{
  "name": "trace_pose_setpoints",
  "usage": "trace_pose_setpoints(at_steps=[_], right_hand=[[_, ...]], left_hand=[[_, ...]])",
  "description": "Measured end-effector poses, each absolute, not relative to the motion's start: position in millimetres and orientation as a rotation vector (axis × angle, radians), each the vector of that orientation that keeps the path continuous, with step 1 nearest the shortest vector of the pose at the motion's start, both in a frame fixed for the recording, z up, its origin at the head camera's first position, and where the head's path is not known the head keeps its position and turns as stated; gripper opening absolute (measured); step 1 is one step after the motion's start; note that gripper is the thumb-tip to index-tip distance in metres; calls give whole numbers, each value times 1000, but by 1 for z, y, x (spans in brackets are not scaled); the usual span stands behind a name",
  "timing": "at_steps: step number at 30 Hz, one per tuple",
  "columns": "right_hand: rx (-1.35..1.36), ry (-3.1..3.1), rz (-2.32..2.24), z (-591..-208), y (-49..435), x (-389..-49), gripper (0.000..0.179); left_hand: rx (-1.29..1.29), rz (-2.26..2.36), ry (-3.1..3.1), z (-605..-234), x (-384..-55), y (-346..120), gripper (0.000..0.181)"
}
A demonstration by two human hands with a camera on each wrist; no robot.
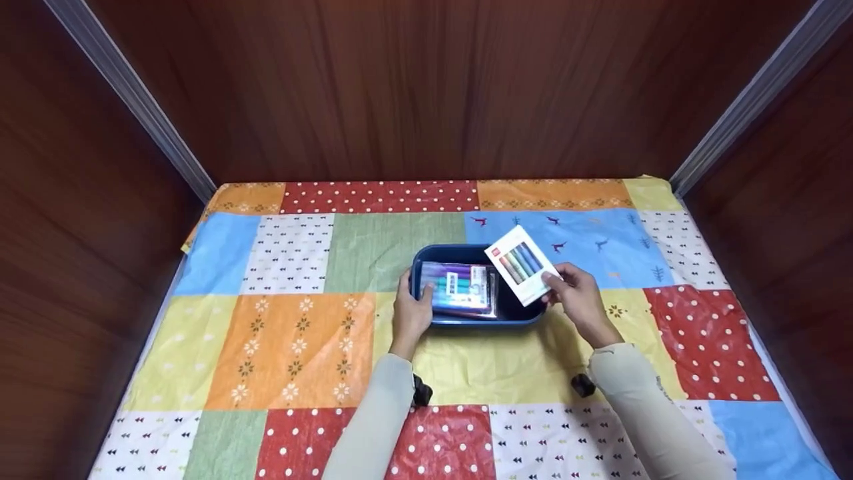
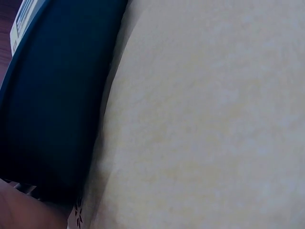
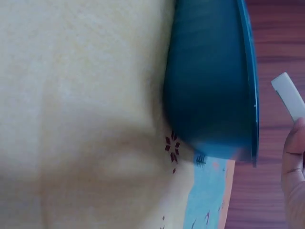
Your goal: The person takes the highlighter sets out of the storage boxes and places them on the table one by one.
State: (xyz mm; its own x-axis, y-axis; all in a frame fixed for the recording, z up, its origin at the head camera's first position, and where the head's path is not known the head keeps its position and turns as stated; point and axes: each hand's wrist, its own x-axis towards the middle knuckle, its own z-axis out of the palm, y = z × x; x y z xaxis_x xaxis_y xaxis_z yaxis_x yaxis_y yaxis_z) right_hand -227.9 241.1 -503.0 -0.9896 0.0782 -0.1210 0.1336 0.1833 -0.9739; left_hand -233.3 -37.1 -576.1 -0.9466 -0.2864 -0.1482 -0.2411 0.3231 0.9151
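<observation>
The right hand [image 1: 581, 303] has a narrow grip, pinching a white box [image 1: 523, 265] near its close right corner. The box is up over the right part of a blue bin [image 1: 486, 324]. It sits slanted: its long side runs from far left to near right, and the end with the red mark points away and left. The left hand [image 1: 412, 315] holds the bin's left end. The bin's long side goes left to right on a patchwork cloth [image 1: 293, 357]. Inside, a shiny striped packet [image 1: 443, 305] lies on the left.

Booth-like place: wood-grain panels [image 1: 426, 87] on three sides, metal corner strips [image 1: 131, 93], patchwork-print cloth [image 1: 286, 353].
</observation>
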Motion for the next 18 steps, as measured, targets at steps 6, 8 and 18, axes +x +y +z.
trace_pose_setpoints(at_steps=[6,8,18], right_hand=[[291,2385,-2029,-505,243,-225,19],[337,2389,-2033,-505,243,-224,20],[435,2385,-2117,-501,240,-227,16]], left_hand=[[521,-1739,-2558,-575,-233,-38,59],[521,-1746,-2566,-576,-233,-38,60],[520,-1759,-2554,-575,-234,-40,61]])
